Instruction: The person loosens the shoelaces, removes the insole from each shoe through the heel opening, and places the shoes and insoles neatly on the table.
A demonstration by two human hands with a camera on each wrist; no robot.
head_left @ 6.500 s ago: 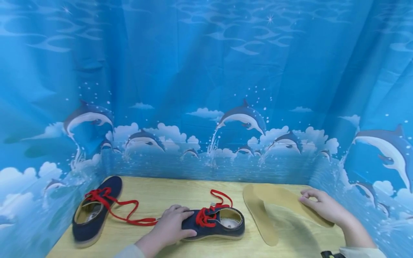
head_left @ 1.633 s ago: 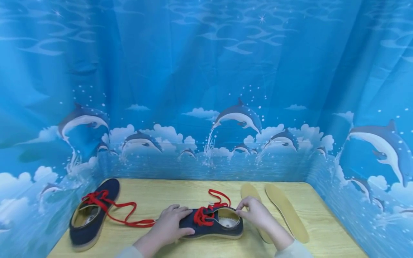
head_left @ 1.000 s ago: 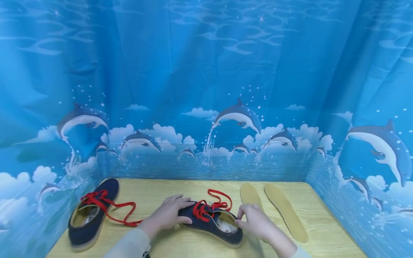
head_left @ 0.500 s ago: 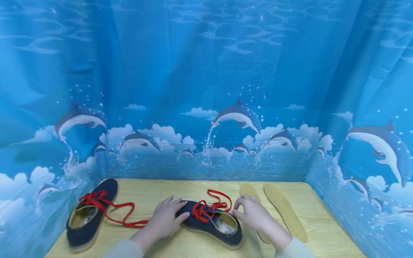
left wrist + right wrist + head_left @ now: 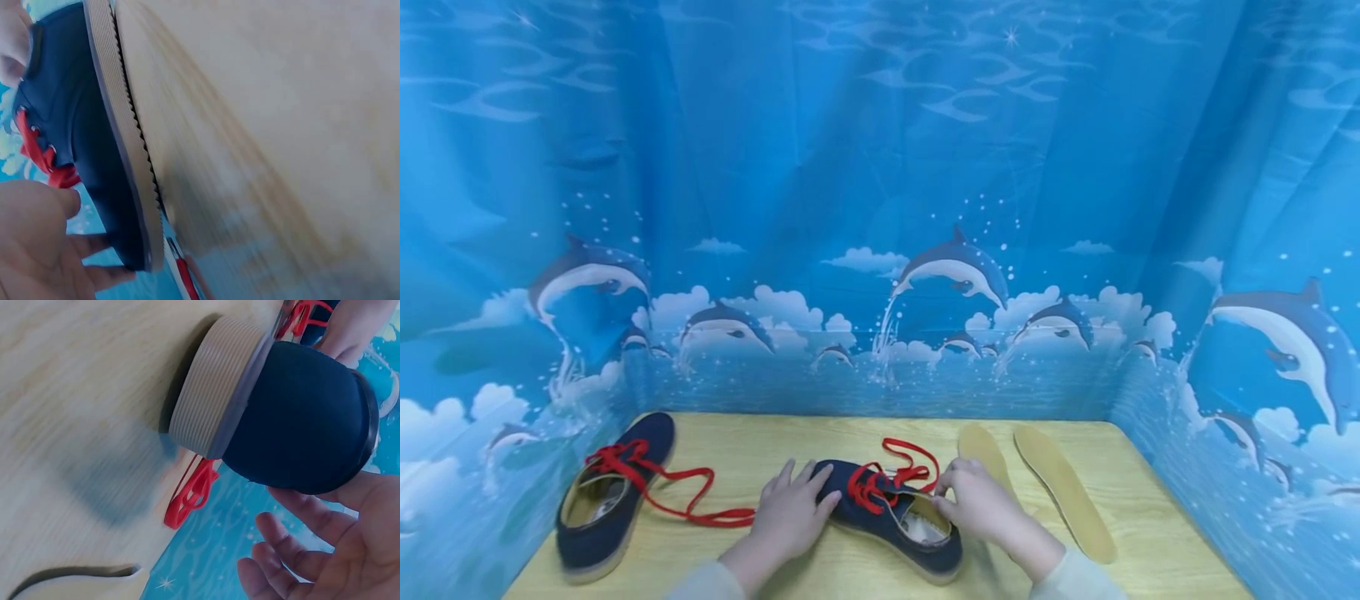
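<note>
A navy canvas shoe (image 5: 857, 504) with red laces lies on the wooden table (image 5: 752, 450), toe pointing left and heel angled toward me. At its toe is my left hand (image 5: 790, 512), fingers spread and fairly straight, thumb and fingertips touching the toe cap. My right hand (image 5: 985, 504) pinches the collar on the shoe's far side near the heel with thumb and index finger; in the right wrist view its other fingers (image 5: 281, 544) hang free beside the heel. Two tan insoles (image 5: 1063, 492) lie flat to the right, the nearer one partly hidden by my right hand.
A matching navy shoe (image 5: 613, 500) stands at the table's left end, a red lace (image 5: 707, 517) trailing from it toward my left hand. A blue curtain (image 5: 880, 167) printed with dolphins surrounds the table at the back and sides.
The right hand has let down an insole and come to the shoe's collar. The shoe has turned, heel toward me. The left hand has loosened from the toe and spread its fingers.
</note>
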